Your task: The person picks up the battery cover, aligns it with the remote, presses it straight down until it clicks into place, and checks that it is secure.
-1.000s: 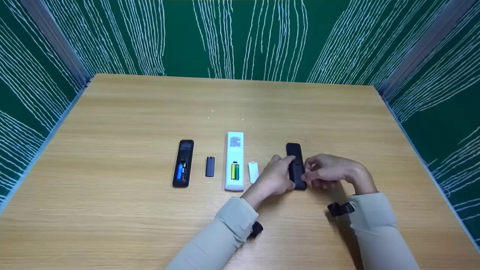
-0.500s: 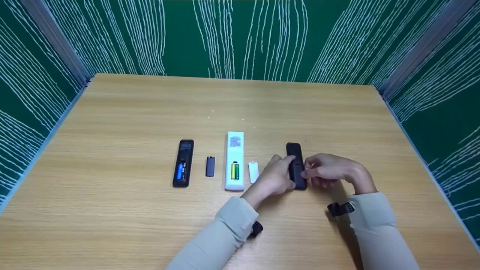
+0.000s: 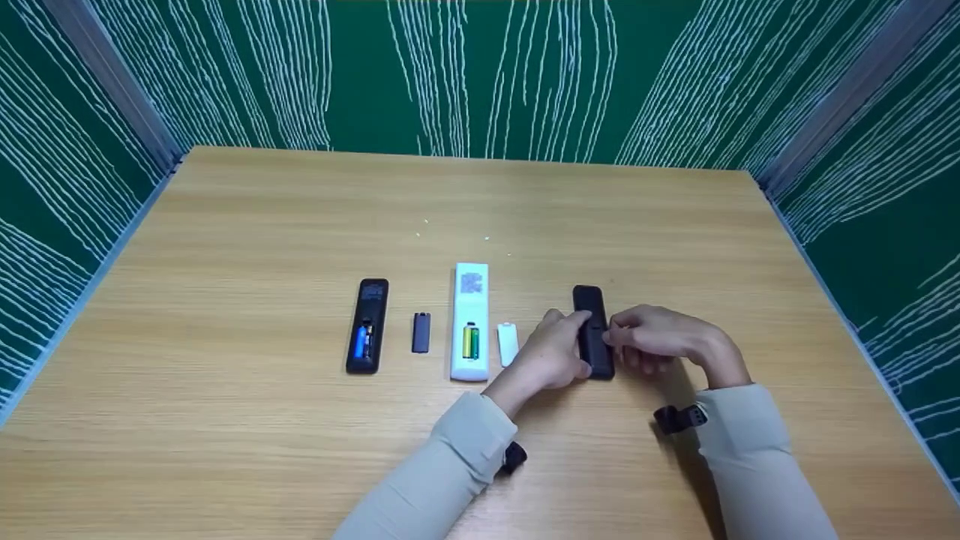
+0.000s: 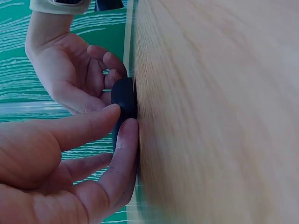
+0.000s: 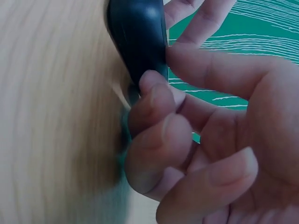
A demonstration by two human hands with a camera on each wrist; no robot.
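A black remote control [image 3: 589, 300] lies on the table at the right, its plain dark side up; no open battery bay shows on it. My left hand [image 3: 553, 351] holds it from the left, thumb and fingers on its side and near end. From the right, my right hand [image 3: 656, 334] has curled fingers, with the thumb and a fingertip at the remote's right edge. In the right wrist view, those digits touch the glossy black body [image 5: 140, 42]. The left wrist view shows thumb and finger against the dark remote [image 4: 122, 95]. Part of it is hidden by the hands.
Left of the hands lies a white remote control [image 3: 470, 300] with two batteries [image 3: 470, 342] showing, beside its white cover [image 3: 508, 345]. Another black remote [image 3: 369, 300] has a blue battery [image 3: 362, 342] in its bay; a dark cover [image 3: 421, 333] lies near it. Green walls surround the table [image 3: 225, 450].
My right thumb has slid a little way up the right edge of the black remote, toward the table's far side. The left hand and the remotes stay put.
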